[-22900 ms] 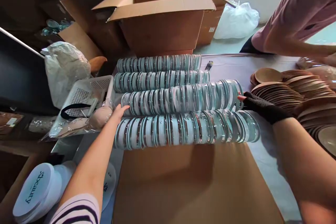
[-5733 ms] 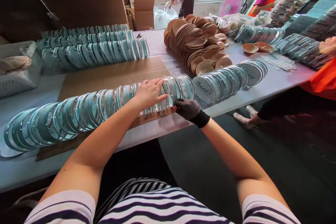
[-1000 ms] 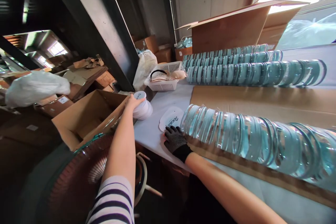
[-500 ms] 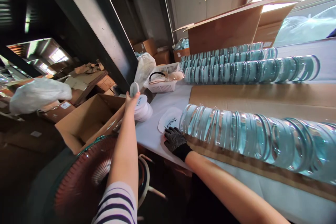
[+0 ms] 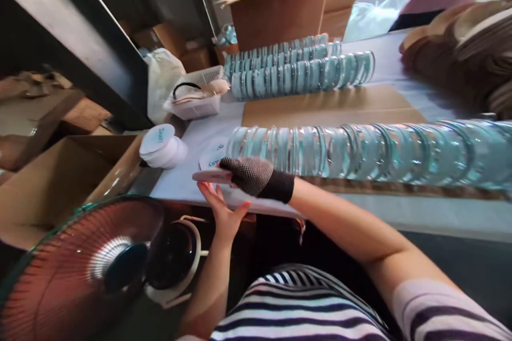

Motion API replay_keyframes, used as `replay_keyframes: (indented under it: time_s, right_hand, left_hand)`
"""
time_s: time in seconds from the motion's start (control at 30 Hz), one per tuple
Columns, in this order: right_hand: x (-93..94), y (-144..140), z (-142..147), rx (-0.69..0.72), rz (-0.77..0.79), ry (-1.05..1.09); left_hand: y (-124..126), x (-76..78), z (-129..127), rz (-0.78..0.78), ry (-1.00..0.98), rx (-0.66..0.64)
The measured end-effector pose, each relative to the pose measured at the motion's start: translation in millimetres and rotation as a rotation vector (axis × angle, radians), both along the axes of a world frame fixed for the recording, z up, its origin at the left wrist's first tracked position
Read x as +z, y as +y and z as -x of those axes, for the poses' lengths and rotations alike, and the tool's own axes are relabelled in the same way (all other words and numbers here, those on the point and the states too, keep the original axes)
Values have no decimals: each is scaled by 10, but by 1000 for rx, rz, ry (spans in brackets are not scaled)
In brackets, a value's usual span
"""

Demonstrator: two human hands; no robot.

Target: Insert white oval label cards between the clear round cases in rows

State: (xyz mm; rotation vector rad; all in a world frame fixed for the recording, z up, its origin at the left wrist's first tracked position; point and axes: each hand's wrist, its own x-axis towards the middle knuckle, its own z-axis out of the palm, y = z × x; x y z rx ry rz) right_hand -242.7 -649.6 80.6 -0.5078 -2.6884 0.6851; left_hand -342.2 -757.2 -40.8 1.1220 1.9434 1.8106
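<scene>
Pinching a flat white disc point(image 5: 210, 176), gloved right hand point(image 5: 252, 175); left hand point(image 5: 222, 208) open-fingered, palm up beneath.

The left hand point(image 5: 224, 210), raised half a second ago at the stack of white lids point(image 5: 162, 147) with one lid pinched upright, is now off the stack and sits palm-up below the table edge at about 6 o'clock of the right hand point(image 5: 250, 175). The gloved right hand, flat on the tablecloth a moment ago beside the loose printed lid point(image 5: 212, 155), is now lifted and grips a thin white disc point(image 5: 211, 176) held edge-on, apparently a lid, though motion blur obscures it. The left fingertips touch the disc's underside. The camera has tilted down, bringing the fan point(image 5: 80, 272) and striped shirt into fuller view.
</scene>
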Motion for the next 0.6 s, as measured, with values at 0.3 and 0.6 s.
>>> replay_keyframes:
  time_s: [0.3,0.6]
  right_hand:
    - [-465,207,-638,-62,-75,-116]
    - [-587,112,-1225,-386,279,281]
  left_hand:
    - [248,-245,-452,5,-111,-238]
    - [191,-170,-668,-149,-336,-175]
